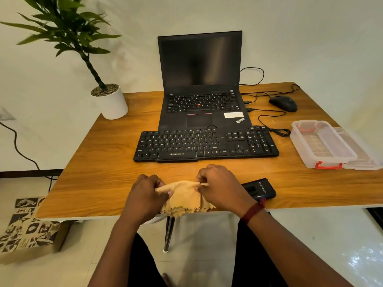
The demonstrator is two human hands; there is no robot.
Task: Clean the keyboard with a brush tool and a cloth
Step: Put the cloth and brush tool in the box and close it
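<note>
Head: left hand (145, 196), right hand (220, 187) pinch cloth (185, 196).

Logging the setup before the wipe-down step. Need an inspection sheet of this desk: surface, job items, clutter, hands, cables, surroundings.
Surface: wooden table, bare wood around the items.
Job's things: keyboard flat, right in front of the laptop; cloth at the near edge, partly hanging over it; no brush plainly seen.
Clutter: laptop open, screen dark; mouse; clear plastic box with red latches, right; potted plant, far left corner; black gadget beside the right hand.
Hands: left hand and right hand both pinch the cloth.
Cables: cables loop on the table right of the laptop; wall cable hangs at left.
Surroundings: white wall; patterned box on the floor, left.
</note>
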